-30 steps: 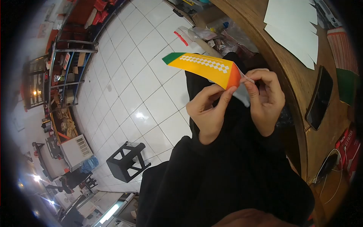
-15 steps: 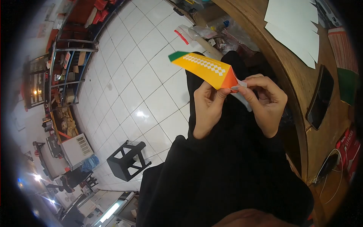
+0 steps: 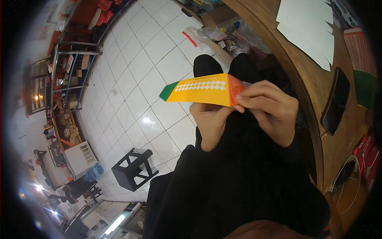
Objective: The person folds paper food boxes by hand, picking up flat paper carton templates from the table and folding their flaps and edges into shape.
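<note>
A folded paper piece (image 3: 201, 95), yellow with a row of white diamonds, a green tip on the left and an orange end on the right, is held above my lap. My left hand (image 3: 211, 123) grips its lower edge from underneath, and most of those fingers are hidden behind the paper. At the orange end, my right hand (image 3: 270, 107) pinches the fold between thumb and fingers. Both hands are closed on the same piece.
To the right stands a curved wooden table (image 3: 296, 51) carrying white paper sheets (image 3: 306, 32), a dark phone (image 3: 333, 101) and a striped stack (image 3: 360, 59). A black stool (image 3: 133, 169) is on the tiled floor (image 3: 139, 79). Plastic bags (image 3: 242, 40) lie beneath the table.
The paper piece has turned and dropped to nearly level, its patterned side now facing me. My right hand has shifted its pinch onto the orange end; my left hand has moved slightly left and down.
</note>
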`<state>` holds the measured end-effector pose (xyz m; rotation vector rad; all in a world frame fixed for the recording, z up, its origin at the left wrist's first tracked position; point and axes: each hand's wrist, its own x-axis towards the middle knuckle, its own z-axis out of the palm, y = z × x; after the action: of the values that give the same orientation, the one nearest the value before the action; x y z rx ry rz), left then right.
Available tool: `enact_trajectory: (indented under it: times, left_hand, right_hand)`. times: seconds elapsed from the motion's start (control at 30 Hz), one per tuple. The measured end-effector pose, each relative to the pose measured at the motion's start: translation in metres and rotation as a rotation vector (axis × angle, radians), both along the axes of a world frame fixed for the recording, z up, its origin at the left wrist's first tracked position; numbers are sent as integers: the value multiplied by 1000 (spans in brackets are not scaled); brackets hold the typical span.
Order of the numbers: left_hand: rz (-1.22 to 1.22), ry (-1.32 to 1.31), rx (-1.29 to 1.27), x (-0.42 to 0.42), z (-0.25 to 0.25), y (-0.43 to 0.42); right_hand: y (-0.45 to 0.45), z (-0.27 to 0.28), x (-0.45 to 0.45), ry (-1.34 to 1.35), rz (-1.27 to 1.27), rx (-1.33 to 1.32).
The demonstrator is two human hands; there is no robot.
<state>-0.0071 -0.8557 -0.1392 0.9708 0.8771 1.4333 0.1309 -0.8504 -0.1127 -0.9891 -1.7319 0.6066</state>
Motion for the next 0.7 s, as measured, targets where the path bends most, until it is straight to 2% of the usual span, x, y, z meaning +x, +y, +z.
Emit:
enact_trajectory:
  times: [0.07,0.1,0.13,0.23,0.3,0.37,0.4,0.43,0.47,0.5,0.57,0.6,0.63,0.7]
  left_hand:
    - [251,-180,55,10,4,2]
    - [251,-179,55,7,2,2]
    - [202,-145,57,1,-3,1]
    - [160,-42,-3,0,1,0]
    - [120,-18,41,1,-4,4]
    - [-25,680,402,-2,-9,17]
    - [-113,922,430,5,0,19]
    - [-114,1020,482,10,-10,18]
    - [-75,1118,470,14,-16,18]
    - [-40,1215,452,17,-20,17]
    - [49,1257,495,19,-27,18]
    - [144,1298,538,20,-31,19]
    - [142,1296,537,16,-35,20]
    - [107,1061,677,4,-41,23]
  right_hand:
    - [3,5,-9,-49,-33,32]
    - [2,5,-9,-48,-33,32]
    - [2,4,-9,-242,-85,44]
    - [2,-16,-12,-423,-105,79]
    - [1,-24,-14,-131,-52,-51]
    - [2,-34,-12,4,-239,4]
    - [1,-29,-9,215,-229,-187]
    - [2,-25,-7,427,-216,-372]
    - [6,-29,-5,593,-158,-348]
    - [5,-30,-1,595,-162,-350]
    - [5,-30,7,636,-127,-580]
    - [6,-33,4,766,-90,-540]
    - [7,-33,6,765,-92,-541]
    - [10,-33,11,810,-154,-494]
